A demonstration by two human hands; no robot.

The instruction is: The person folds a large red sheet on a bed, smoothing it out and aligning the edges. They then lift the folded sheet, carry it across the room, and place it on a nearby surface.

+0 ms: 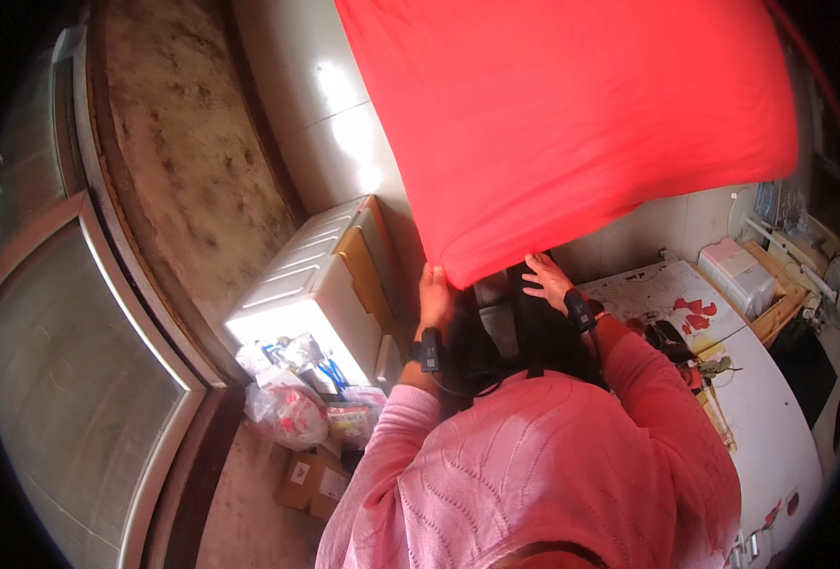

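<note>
A large red cloth [590, 121] is spread out in the air before me and fills the upper part of the view. My left hand [435, 295] grips it close to its lower left corner. Along the lower edge, my right hand [548, 279] has its lower fingers spread, while its topmost fingertip meets the fabric. Whether that hand pinches the cloth cannot be made out. Black straps with small devices circle both wrists.
To my left stands a white storage cabinet [299, 284], with plastic bags [288, 416] and a cardboard box [313, 486] nearby. On my right, a white table [768, 419] bears red scraps [696, 313] and a pink-and-white box [736, 274]. A framed glass panel [85, 384] lies far left.
</note>
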